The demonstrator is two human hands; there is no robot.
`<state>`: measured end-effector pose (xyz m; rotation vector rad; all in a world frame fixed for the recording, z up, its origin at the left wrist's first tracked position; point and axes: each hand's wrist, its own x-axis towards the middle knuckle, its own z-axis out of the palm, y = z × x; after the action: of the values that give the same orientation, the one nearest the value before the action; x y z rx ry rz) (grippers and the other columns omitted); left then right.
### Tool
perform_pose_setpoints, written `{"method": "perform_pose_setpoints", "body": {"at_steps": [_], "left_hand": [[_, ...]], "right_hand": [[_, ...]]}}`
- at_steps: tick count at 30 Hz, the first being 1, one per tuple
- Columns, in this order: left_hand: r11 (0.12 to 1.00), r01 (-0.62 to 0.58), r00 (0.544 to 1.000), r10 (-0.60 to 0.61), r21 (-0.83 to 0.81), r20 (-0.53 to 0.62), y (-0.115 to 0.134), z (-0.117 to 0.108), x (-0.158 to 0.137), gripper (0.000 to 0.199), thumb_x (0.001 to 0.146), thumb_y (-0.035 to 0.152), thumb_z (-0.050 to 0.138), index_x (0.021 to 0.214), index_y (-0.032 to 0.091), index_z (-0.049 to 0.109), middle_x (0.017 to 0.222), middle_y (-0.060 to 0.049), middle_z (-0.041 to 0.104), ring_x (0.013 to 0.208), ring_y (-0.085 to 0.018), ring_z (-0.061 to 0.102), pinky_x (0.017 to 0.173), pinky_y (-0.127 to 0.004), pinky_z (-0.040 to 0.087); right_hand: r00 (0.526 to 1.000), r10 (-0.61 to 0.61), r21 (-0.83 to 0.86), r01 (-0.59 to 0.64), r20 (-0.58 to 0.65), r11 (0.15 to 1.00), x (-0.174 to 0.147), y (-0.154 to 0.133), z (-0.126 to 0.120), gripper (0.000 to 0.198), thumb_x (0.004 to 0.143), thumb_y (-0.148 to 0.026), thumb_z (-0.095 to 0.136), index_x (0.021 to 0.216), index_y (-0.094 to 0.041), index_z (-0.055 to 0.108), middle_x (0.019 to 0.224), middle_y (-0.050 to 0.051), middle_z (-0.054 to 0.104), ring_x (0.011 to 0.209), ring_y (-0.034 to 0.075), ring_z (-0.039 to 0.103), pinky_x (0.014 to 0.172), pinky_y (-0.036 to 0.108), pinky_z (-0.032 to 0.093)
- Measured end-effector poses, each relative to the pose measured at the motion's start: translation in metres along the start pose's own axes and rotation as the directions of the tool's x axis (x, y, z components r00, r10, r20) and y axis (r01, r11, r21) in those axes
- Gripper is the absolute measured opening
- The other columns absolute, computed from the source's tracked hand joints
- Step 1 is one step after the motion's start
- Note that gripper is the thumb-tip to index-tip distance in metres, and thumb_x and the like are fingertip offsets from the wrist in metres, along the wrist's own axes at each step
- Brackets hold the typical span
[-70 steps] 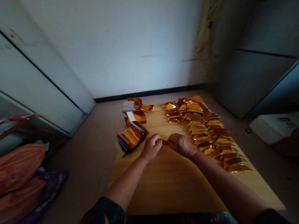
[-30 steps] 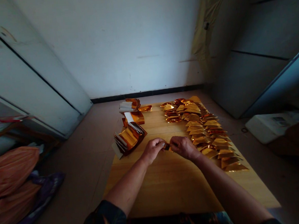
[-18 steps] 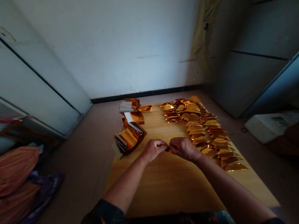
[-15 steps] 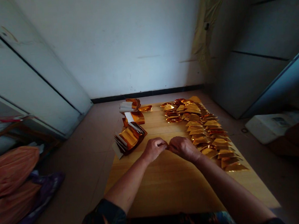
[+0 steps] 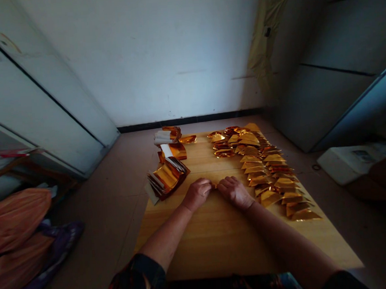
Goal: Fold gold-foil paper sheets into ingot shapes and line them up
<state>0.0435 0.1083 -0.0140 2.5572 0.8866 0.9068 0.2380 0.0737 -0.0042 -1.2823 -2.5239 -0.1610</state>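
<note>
Over the middle of the wooden table, my left hand (image 5: 199,193) and my right hand (image 5: 235,191) are close together, fingers pinched. Between their fingertips shows a small bit of gold foil paper (image 5: 215,186); the fingers cover most of it. To the left of my left hand lies a fanned stack of gold foil sheets (image 5: 165,178) with pale backs. Rows of folded gold foil paper pieces (image 5: 256,168), pointed at the ends, overlap along the table's right side, just beyond my right hand.
Behind the fanned stack are another foil bundle (image 5: 177,151) and a curled stack (image 5: 167,136). The wooden table (image 5: 220,248) stands before a white wall (image 5: 160,54). On the floor are a white box (image 5: 340,165) at right and orange cloth bags (image 5: 16,223) at left.
My right hand has turned a little, so its knuckles and back show differently. Both hands stay together at the same spot, with the foil paper still between the fingertips.
</note>
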Motion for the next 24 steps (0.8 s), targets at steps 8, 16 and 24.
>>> {"method": "perform_pose_setpoints", "body": {"at_steps": [8,16,24], "left_hand": [[1.0,0.007,1.0,-0.008,-0.017,-0.018,-0.009,0.002,-0.006,0.024,0.091,0.021,0.049,0.083,0.018,0.071,0.084,-0.007,0.067,0.08,-0.014,0.061,0.074,-0.025,0.049],[0.996,0.026,1.0,-0.027,-0.082,-0.008,-0.013,0.005,-0.006,0.023,0.09,0.02,0.05,0.083,0.018,0.071,0.084,-0.008,0.068,0.08,-0.014,0.062,0.073,-0.027,0.05],[0.995,-0.063,0.994,0.056,0.077,0.095,-0.006,-0.005,-0.005,0.028,0.094,0.025,0.044,0.09,0.021,0.071,0.08,-0.005,0.062,0.08,-0.014,0.055,0.075,-0.026,0.045]], "right_hand": [[0.993,0.112,0.078,-0.116,0.047,0.99,-0.003,0.003,0.003,0.016,0.092,-0.02,0.05,0.089,-0.017,0.065,0.084,0.005,0.063,0.076,0.015,0.053,0.07,0.026,0.034],[0.99,0.143,0.096,-0.142,-0.006,0.985,-0.004,0.004,0.013,0.021,0.09,-0.011,0.047,0.077,-0.015,0.063,0.076,0.005,0.06,0.071,0.014,0.052,0.068,0.025,0.036],[0.995,0.055,0.054,-0.059,0.084,0.997,-0.006,0.002,0.001,0.018,0.092,-0.015,0.048,0.084,-0.017,0.064,0.083,0.006,0.06,0.076,0.017,0.05,0.072,0.028,0.035]]}}
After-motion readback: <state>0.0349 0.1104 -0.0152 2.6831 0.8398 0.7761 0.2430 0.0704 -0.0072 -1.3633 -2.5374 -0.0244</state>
